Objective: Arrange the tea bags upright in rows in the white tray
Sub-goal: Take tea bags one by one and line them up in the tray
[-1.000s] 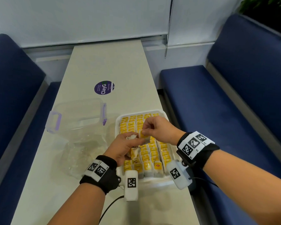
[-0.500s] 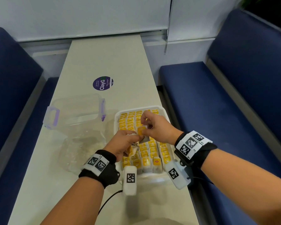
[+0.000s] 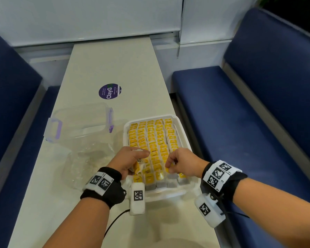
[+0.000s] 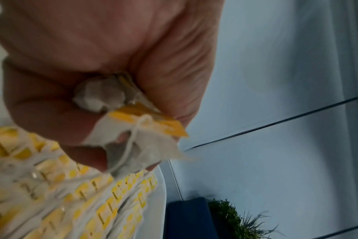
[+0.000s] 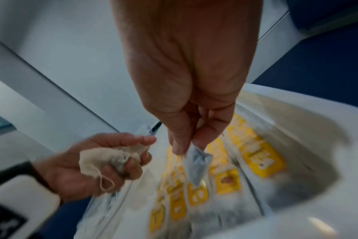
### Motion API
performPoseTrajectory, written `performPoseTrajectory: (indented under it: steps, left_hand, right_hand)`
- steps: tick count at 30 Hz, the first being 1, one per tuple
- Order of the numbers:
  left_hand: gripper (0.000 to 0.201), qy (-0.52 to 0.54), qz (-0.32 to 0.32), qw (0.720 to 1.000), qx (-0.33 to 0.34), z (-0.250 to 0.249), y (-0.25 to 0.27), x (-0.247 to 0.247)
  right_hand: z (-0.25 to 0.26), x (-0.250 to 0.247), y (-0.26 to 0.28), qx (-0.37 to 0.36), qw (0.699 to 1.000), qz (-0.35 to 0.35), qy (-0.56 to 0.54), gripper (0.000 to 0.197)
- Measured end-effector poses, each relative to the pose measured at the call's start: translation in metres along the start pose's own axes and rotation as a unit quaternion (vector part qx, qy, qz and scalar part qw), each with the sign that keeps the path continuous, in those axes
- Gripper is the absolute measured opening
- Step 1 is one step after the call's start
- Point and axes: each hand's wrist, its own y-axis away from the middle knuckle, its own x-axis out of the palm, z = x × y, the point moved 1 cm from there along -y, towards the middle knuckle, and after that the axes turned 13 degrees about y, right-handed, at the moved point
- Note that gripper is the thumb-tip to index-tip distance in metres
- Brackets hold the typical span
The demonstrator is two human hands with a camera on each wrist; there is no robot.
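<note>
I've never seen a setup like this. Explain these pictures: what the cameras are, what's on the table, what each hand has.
No machine here: a person works bare-handed, wearing a camera on the head and one on each wrist. The wide picture is the head view; the two close, blurry ones look along each hand.

On the table sits a white tray nearly full of yellow-tagged tea bags standing in rows. Left of it are a clear tub with purple clips, crumpled clear plastic and a purple sticker.

The left hand holds a small bunch of bags. The right hand pinches one bag over the tray's near rows.
</note>
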Motion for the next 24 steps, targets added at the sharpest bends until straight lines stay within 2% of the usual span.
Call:
performPoseTrajectory:
  steps: [3, 8, 15, 24]
  left_hand:
    - [0.01, 0.024, -0.003, 1.0, -0.004, 0.002, 0.001, -0.005]
    - [0.019, 0.059, 0.0, 0.998, -0.019, 0.007, 0.002, -0.01]
    - [0.029, 0.084, 0.0, 0.996, -0.031, 0.008, 0.003, -0.016]
    - [0.028, 0.084, 0.005, 0.996, -0.033, 0.006, 0.006, -0.014]
  right_hand:
    - [-0.004, 0.016, 0.005, -0.012, 0.998, 0.043, 0.048, 0.018]
    - [-0.008, 0.033, 0.002, -0.027, 0.995, 0.061, 0.072, 0.018]
    - [-0.015, 0.041, 0.001, -0.036, 0.993, 0.048, 0.105, 0.013]
    - [-0.013, 0.043, 0.0, -0.046, 0.97, 0.054, 0.232, 0.012]
